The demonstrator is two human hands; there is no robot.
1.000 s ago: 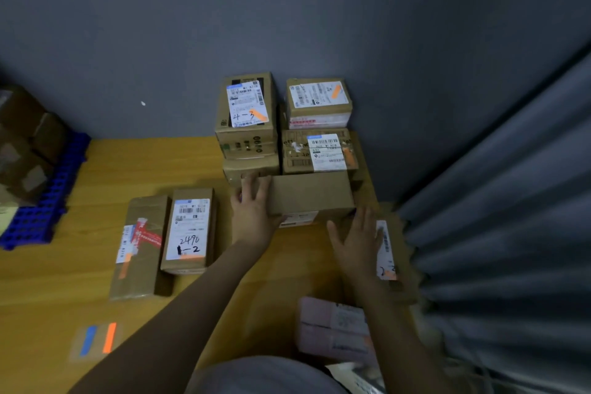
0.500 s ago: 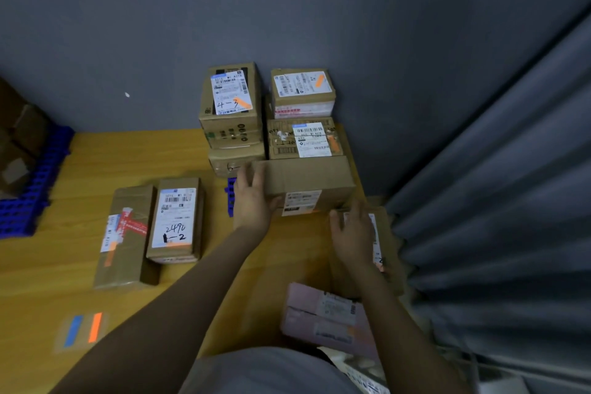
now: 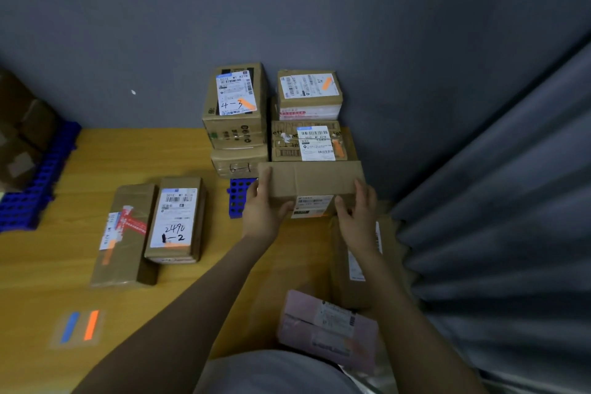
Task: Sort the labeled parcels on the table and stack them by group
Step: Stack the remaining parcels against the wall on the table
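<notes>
The right hand (image 3: pixel 358 217) has left the flat parcel (image 3: pixel 361 262) and joined the left hand (image 3: pixel 263 211); both now clasp the box (image 3: pixel 311 184), lifted toward the stacks (image 3: pixel 307 141) just beyond, likely its group. A blue rack (image 3: pixel 238 197) sits beside the left hand.

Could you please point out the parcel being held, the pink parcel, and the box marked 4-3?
held parcel (image 3: pixel 315 179), head view, plain cardboard top.
pink parcel (image 3: pixel 323 331), head view, pink wrapper.
box marked 4-3 (image 3: pixel 236 94), head view, white label.
</notes>
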